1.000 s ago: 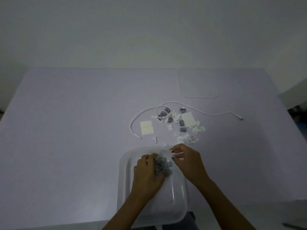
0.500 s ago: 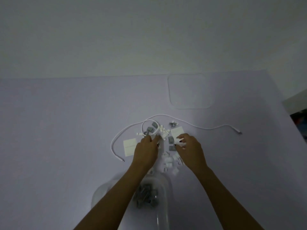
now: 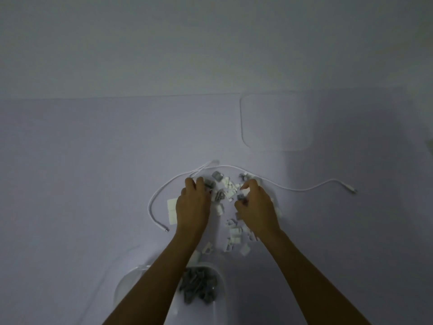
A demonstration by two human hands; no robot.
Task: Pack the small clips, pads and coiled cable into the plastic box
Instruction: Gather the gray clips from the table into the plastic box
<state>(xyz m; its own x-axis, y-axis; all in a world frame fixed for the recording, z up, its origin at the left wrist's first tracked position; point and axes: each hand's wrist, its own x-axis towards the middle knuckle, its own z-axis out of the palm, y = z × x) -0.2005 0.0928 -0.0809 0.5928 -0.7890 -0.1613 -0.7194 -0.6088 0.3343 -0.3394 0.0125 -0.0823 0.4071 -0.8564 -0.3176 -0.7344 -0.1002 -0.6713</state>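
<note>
Small grey and white clips point(image 3: 223, 192) lie scattered mid-table, with more white ones point(image 3: 235, 235) nearer me. My left hand point(image 3: 193, 202) reaches into the far pile, fingers curled over a grey clip point(image 3: 208, 184). My right hand point(image 3: 256, 205) pinches a grey clip point(image 3: 240, 197) between thumb and fingers. A white cable point(image 3: 293, 187) loops around the pile. A pale pad point(image 3: 171, 209) lies left of my left hand. The clear plastic box point(image 3: 221, 280) sits at the near edge, holding several grey clips point(image 3: 199, 286).
The box's clear lid point(image 3: 276, 121) lies flat at the far right of the lavender table point(image 3: 82, 172). The cable's plug end point(image 3: 351, 189) trails to the right. A pale wall stands behind the table.
Both hands left the box and reached forward to the scattered pile. My right hand now pinches a grey clip. The view has tilted so the box sits lower.
</note>
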